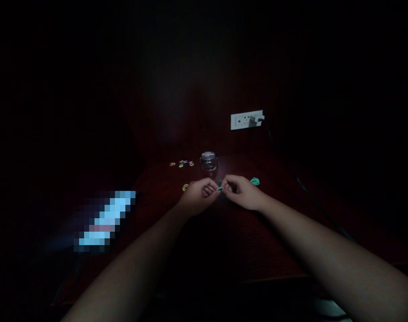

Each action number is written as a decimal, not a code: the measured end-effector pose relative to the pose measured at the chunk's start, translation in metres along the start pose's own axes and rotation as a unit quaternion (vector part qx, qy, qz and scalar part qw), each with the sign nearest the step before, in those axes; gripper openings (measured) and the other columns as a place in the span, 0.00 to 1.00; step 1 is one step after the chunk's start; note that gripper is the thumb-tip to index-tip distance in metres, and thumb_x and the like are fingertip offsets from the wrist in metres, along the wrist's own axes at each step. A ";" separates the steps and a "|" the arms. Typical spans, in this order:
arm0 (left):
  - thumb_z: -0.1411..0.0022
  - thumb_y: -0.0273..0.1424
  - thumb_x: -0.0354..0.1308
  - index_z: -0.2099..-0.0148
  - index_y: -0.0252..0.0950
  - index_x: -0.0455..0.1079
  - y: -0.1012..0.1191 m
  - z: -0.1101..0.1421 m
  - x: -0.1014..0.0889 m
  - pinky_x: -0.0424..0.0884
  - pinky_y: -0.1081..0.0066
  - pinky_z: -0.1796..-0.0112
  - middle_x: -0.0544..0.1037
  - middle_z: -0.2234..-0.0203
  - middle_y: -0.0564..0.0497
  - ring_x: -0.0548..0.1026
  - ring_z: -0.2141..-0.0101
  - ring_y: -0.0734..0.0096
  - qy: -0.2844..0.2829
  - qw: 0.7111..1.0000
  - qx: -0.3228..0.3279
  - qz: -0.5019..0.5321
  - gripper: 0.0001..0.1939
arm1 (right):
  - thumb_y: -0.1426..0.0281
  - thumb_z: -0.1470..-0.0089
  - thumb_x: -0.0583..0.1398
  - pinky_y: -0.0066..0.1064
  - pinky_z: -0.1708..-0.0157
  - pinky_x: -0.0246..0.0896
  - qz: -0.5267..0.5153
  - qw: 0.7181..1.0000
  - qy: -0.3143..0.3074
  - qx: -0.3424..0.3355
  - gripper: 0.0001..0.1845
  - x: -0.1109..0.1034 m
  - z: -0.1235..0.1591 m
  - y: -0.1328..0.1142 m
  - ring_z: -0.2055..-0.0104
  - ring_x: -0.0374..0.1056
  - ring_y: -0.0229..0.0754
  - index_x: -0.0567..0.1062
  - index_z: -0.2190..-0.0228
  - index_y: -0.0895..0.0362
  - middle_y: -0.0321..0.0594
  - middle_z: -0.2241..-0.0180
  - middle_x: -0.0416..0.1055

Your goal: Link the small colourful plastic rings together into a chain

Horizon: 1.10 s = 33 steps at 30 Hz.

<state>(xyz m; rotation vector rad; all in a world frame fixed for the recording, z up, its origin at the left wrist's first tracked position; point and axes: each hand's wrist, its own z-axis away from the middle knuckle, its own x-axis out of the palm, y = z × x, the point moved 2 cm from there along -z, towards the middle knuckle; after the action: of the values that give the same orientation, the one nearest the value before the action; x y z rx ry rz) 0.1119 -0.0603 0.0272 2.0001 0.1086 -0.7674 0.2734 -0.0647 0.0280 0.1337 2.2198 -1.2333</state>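
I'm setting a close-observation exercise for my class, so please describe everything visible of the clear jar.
The jar is squat, rounded and see-through, perhaps plastic or glass, with a lid on it whose top shows a multicoloured pattern. It stands upright on the dark reddish table, beyond the left hand and right hand, neither touching it. Small coloured loops lie apart from it, to its left. Dim light leaves its contents uncertain.

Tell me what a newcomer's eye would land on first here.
Most likely the bright, pixelated blue patch at lower left, glowing amid the dark. Next, probably, the left hand and right hand near the center, their fingertips meeting at a small green piece; then the white wall socket above them, right of center.
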 end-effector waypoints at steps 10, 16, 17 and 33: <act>0.46 0.33 0.55 0.68 0.32 0.66 -0.002 0.000 0.000 0.63 0.79 0.76 0.70 0.77 0.53 0.65 0.78 0.81 0.023 1.000 -0.006 -0.006 0.08 | 0.70 0.54 0.56 0.24 0.79 0.48 0.010 1.000 0.005 0.021 0.06 -0.001 0.002 0.001 0.79 0.53 0.32 0.64 0.77 0.58 0.31 0.81 0.59; 0.47 0.33 0.55 0.68 0.33 0.67 0.001 -0.001 -0.001 0.64 0.78 0.75 0.72 0.75 0.52 0.67 0.76 0.79 0.025 0.999 0.010 -0.033 0.07 | 0.69 0.53 0.56 0.24 0.78 0.49 0.005 1.000 -0.002 0.018 0.06 -0.001 0.001 0.002 0.78 0.54 0.32 0.64 0.77 0.58 0.32 0.80 0.59; 0.47 0.32 0.55 0.68 0.33 0.67 0.001 -0.001 -0.001 0.64 0.78 0.75 0.72 0.75 0.52 0.67 0.76 0.79 0.018 0.999 0.016 -0.029 0.07 | 0.69 0.53 0.56 0.24 0.78 0.49 0.004 1.000 -0.005 0.018 0.06 -0.001 0.001 0.003 0.78 0.54 0.32 0.64 0.77 0.58 0.32 0.80 0.59; 0.46 0.31 0.55 0.67 0.33 0.65 0.002 0.000 0.000 0.62 0.80 0.77 0.68 0.78 0.55 0.64 0.78 0.82 0.003 1.000 0.002 0.008 0.06 | 0.66 0.52 0.56 0.24 0.78 0.49 0.001 1.000 -0.012 0.027 0.09 0.000 0.000 0.003 0.78 0.53 0.32 0.64 0.77 0.59 0.32 0.81 0.58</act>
<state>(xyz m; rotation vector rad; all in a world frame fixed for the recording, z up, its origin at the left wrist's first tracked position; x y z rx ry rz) 0.1131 -0.0612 0.0286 2.0054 0.0934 -0.7513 0.2749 -0.0629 0.0256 0.1422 2.1666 -1.2867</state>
